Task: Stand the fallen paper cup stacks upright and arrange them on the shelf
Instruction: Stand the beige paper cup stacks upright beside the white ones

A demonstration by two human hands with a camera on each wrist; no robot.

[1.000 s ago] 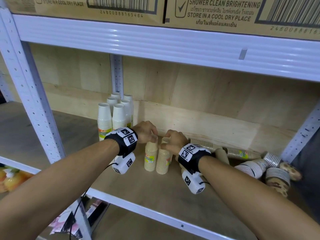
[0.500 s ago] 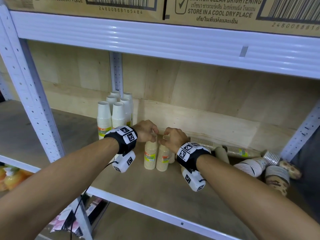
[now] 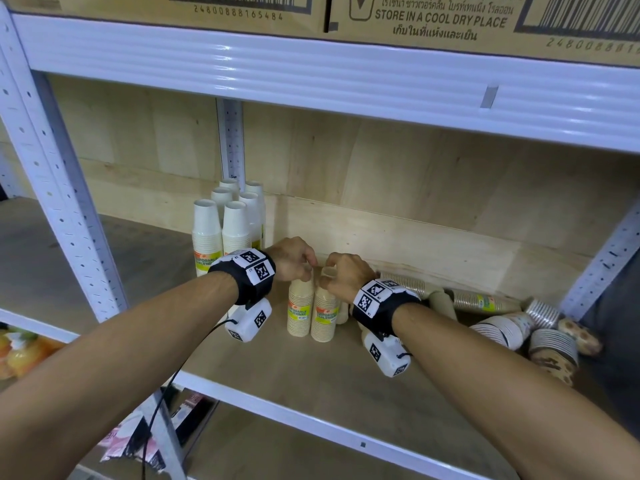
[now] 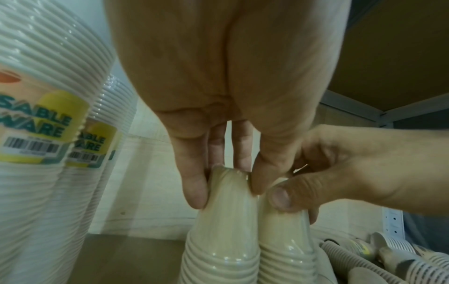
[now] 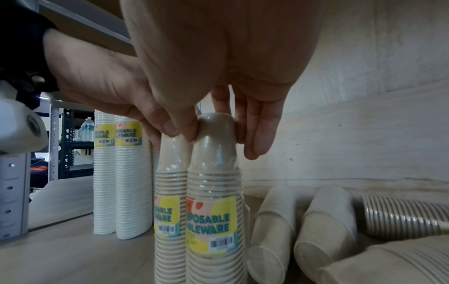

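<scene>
In the head view, the left hand point(image 3: 294, 259) and right hand point(image 3: 346, 277) cover the tops of the two upright beige cup stacks point(image 3: 313, 315), so their fingertips cannot be seen there, and the right wristband point(image 3: 382, 301) hides part of the fallen stacks point(image 3: 485, 303) behind it. The cardboard cartons point(image 3: 433, 19) on the upper shelf are cut off by the top edge, leaving their print and barcodes incomplete, and the orange goods point(image 3: 17, 351) at the lower left are cropped and too blurred to identify. In the left wrist view the white stack's label point(image 4: 36, 132) runs off the left edge, reading only "SABLE WARE".
</scene>
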